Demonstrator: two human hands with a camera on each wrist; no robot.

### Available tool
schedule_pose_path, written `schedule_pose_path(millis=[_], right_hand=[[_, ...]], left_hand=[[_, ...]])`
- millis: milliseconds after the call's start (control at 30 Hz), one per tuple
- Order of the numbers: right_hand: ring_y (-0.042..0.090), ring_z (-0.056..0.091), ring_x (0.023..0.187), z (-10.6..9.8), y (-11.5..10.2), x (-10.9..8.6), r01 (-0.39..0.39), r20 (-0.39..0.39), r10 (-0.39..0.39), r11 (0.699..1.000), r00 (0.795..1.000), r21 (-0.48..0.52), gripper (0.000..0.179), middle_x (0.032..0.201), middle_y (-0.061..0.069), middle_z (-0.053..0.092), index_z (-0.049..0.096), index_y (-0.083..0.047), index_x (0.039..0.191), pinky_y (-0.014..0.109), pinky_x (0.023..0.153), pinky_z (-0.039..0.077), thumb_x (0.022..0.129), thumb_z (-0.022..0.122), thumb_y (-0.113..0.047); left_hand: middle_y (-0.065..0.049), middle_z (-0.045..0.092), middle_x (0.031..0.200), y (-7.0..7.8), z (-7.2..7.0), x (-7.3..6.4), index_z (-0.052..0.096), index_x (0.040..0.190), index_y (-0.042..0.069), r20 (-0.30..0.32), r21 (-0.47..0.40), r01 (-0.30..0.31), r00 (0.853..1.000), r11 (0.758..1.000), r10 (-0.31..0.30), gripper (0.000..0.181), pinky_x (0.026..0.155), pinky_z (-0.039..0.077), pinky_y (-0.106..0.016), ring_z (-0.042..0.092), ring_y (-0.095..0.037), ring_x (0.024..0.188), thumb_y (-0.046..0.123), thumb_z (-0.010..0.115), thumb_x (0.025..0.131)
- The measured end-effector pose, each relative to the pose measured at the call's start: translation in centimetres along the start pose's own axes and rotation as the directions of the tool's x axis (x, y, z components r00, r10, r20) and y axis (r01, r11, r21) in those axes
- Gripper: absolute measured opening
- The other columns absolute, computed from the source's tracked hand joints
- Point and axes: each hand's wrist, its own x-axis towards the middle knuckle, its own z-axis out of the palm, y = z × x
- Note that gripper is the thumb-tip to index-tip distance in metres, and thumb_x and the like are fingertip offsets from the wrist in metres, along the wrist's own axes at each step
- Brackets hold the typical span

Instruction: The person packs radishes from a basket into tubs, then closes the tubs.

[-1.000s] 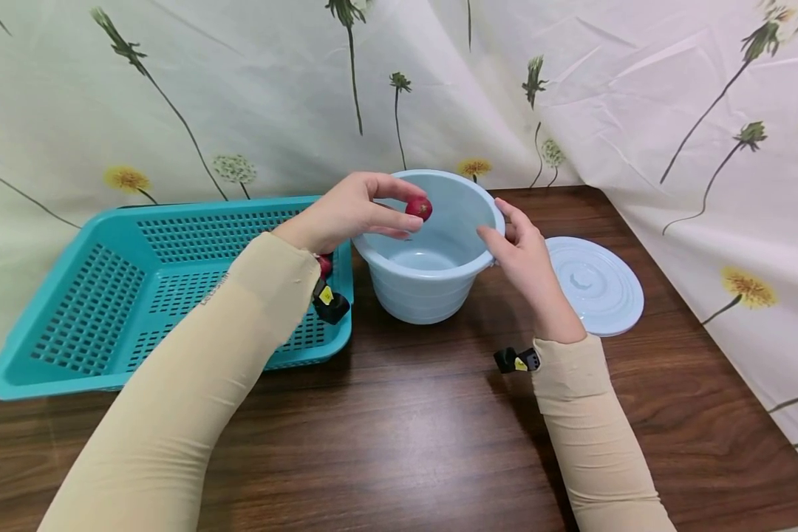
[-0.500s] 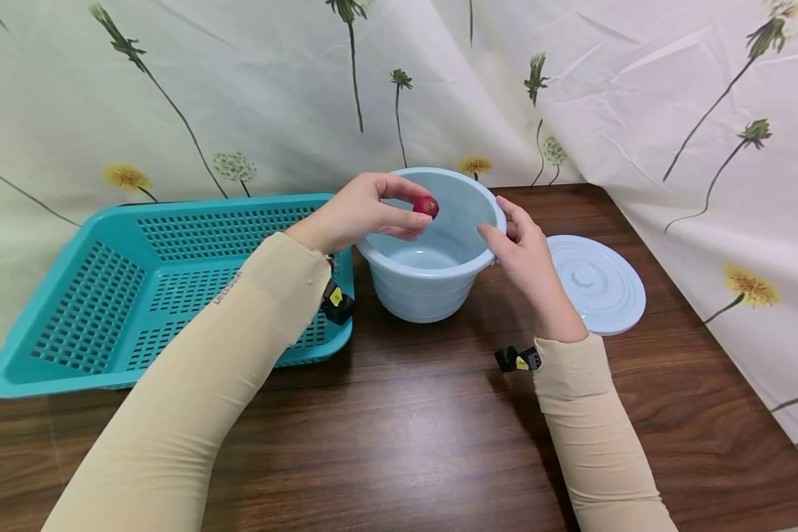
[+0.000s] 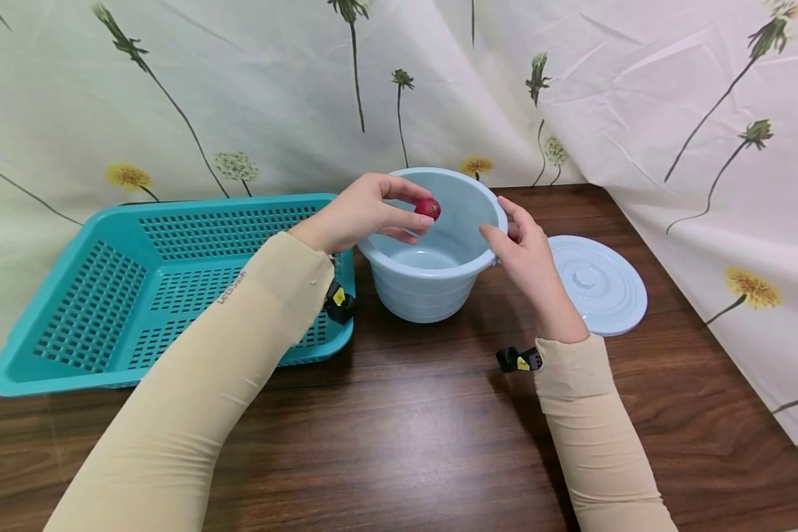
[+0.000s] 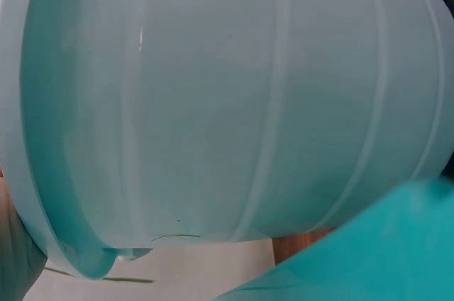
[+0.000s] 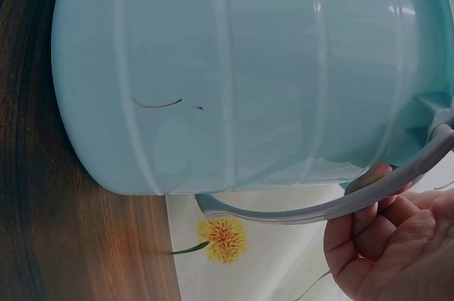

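Red radish (image 3: 428, 208) is pinched between the thumb and fingers of the left hand (image 3: 369, 213), over the mouth of the light blue bucket (image 3: 422, 295); exact height relative to the rim can't be told. The bucket rim is gripped on its right side by the right hand (image 3: 524, 255), thumb inside, fingers outside. In the right wrist view those fingers are seen at the bail handle (image 5: 333, 207), which hangs along the bucket wall.

Bucket is stood on the worktop (image 3: 406, 421) near the back edge. Teal perforated basket (image 3: 206, 208) is set just beside it, toward the left edge; it is partly hidden by the left sleeve (image 3: 179, 406). Light blue lid (image 3: 598, 284) is laid flat to the right of the bucket, near the right edge, toward the back right corner. Back and right edges are bordered by a floral backdrop (image 3: 273, 96).
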Motion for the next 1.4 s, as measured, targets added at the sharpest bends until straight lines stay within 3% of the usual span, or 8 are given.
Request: schedule_pose_path(millis=[300,567,900,1200,1400], right_hand=[[0.010,0.060,0.087,0.0,-0.1,-0.1,-0.005,0.000,0.005,1.000,1.000,-0.001,0.063,0.124,0.019,0.065,0.035,-0.015,0.154,0.021,0.070,0.049,0.098,0.056,-0.033],[0.010,0.060,0.086,0.0,0.0,0.0,-0.006,0.000,0.006,1.000,1.000,0.001,0.063,0.123,0.019,0.065,0.035,-0.015,0.154,0.022,0.070,0.050,0.098,0.056,-0.033],[0.008,0.060,0.085,0.0,0.1,0.1,0.002,-0.004,-0.002,1.000,1.000,-0.001,0.063,0.123,0.020,0.065,0.035,-0.014,0.154,0.021,0.069,0.050,0.098,0.056,-0.033],[0.010,0.059,0.084,0.0,-0.1,0.0,-0.001,-0.003,0.001,1.000,1.000,-0.012,0.063,0.122,0.019,0.065,0.035,-0.015,0.154,0.022,0.069,0.049,0.098,0.055,-0.034],[0.015,0.060,0.091,0.0,-0.2,-0.1,-0.011,0.001,0.011,1.000,1.000,-0.017,0.063,0.124,0.020,0.065,0.034,-0.015,0.154,0.019,0.070,0.049,0.098,0.055,-0.034]], left_hand=[[-0.013,0.062,0.127,0.0,0.0,-0.1,0.059,0.132,0.006,0.003,-0.010,-0.004,1.000,1.000,0.004,0.043,0.087,0.059,-0.042,0.070,-0.026,0.099,0.013,0.071,0.091],[-0.012,0.054,0.140,0.1,-0.2,-0.3,0.055,0.138,0.004,0.020,-0.013,0.001,1.000,1.000,0.000,0.048,0.084,0.060,-0.038,0.067,-0.030,0.110,0.013,0.070,0.093],[-0.010,0.059,0.133,0.0,-0.1,-0.3,0.057,0.136,0.005,0.017,-0.012,-0.015,1.000,1.000,0.015,0.046,0.086,0.059,-0.040,0.066,-0.033,0.113,0.013,0.069,0.093],[-0.012,0.061,0.127,-0.1,0.1,-0.5,0.058,0.135,0.007,-0.037,-0.035,-0.046,0.998,0.998,0.045,0.043,0.082,0.060,-0.039,0.066,-0.033,0.109,0.014,0.068,0.094],[-0.009,0.062,0.124,-0.2,-0.1,-1.2,0.062,0.131,0.011,-0.122,-0.114,-0.091,0.990,0.989,0.077,0.036,0.075,0.061,-0.039,0.068,-0.025,0.099,0.020,0.066,0.096]])
